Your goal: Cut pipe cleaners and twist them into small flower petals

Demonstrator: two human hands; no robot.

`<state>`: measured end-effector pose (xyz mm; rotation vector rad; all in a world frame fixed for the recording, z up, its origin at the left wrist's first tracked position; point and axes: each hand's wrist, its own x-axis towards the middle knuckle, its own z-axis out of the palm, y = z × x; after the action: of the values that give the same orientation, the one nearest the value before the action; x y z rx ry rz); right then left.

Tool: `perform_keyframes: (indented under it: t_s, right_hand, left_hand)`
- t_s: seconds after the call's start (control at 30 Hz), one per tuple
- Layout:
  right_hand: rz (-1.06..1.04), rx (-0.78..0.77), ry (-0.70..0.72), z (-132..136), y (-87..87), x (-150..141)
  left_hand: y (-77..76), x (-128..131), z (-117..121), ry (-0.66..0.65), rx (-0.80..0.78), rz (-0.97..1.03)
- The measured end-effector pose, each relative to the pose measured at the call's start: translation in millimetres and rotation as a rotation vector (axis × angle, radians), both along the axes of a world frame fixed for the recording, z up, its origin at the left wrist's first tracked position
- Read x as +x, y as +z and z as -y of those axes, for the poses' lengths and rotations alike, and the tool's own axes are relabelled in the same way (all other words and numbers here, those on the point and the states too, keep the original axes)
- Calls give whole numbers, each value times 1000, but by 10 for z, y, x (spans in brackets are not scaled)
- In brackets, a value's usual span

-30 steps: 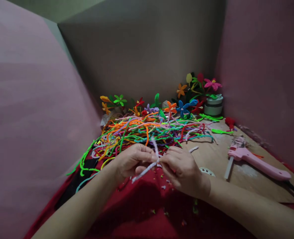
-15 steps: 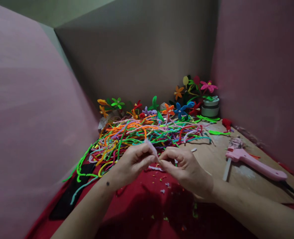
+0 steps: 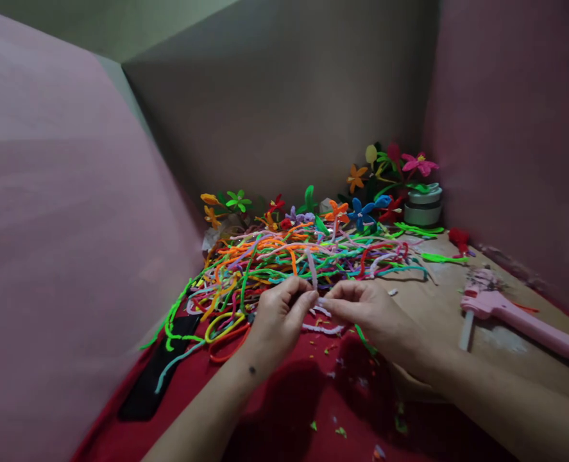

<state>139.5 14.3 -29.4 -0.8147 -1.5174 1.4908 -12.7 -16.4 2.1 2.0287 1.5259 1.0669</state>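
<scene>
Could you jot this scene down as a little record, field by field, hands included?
Left hand: pinches a pale lilac fuzzy stem
Right hand: pinches the same stem near its lower end
Beyond the hands: heap of multicoloured stems
Back: fuzzy flowers, one of them blue
Right side: pink glue gun on a brown board
Left side: flat black object, partly under stems
Near side: red cloth with small scraps

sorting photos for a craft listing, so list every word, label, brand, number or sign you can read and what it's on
None: no word, label, brand, number or sign can be read.
Pink glue gun: no lettering visible; any small marking is too small to tell.
Round container: no lettering visible.
Black flat object: too dark to tell.
Pale strip in the fingers: no lettering visible.
</scene>
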Motion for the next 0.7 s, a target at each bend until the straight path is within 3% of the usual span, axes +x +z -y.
perform_keyframes:
  t_s: [0.13,0.2,0.3,0.43,0.53,0.7]
  right_hand:
    - [-19,-28,-54,-15,-41,-31]
    - [6,5,-64,-3,-53,-40]
    - [34,69,-68,9,-56,-40]
    - [118,147,-76,21,-51,-25]
    - [244,346,-113,44,-47,1]
    - [332,923,-425,49,37,102]
  left_hand:
    - [-100,5,23,9,228,-311]
    - [-128,12,45,12,260,-457]
    - [-128,16,65,-6,212,-548]
    - [-77,4,35,-66,79,-461]
    - [-31,-9,2,-53,15,-362]
    - [48,-38,9,-41,-25,-326]
